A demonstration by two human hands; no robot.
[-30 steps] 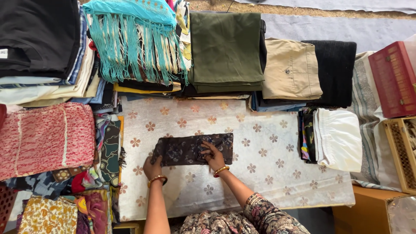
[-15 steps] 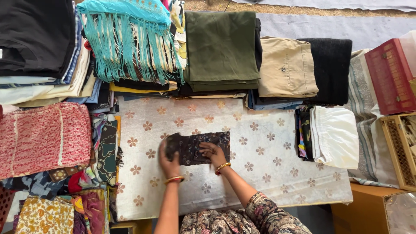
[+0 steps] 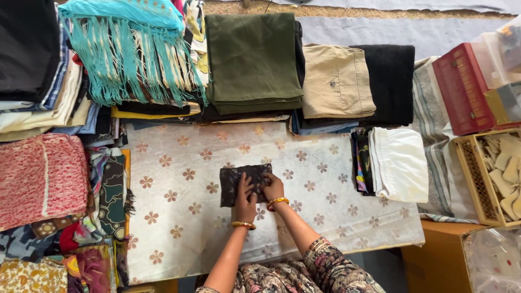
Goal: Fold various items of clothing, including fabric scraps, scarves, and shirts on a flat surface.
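A small dark patterned cloth (image 3: 230, 183), folded into a near square, lies in the middle of a white table cover with brown flower prints (image 3: 163, 217). My left hand (image 3: 245, 202) presses flat on its lower middle, fingers spread. Beside it, my right hand (image 3: 273, 188) grips the cloth's right edge. Both wrists wear orange bangles.
Folded clothes line the back: a teal fringed scarf (image 3: 127, 49), olive fabric (image 3: 252, 57), khaki trousers (image 3: 336, 81), a black piece (image 3: 391, 81). A red cloth (image 3: 40, 179) and mixed fabrics lie left. White cloth (image 3: 399, 163), a red box (image 3: 464, 89) and a wicker tray (image 3: 491, 173) sit right.
The dark cloth has been folded from a long strip into a shorter, squarer packet. My left hand moved right, close to my right hand, and both now rest on it.
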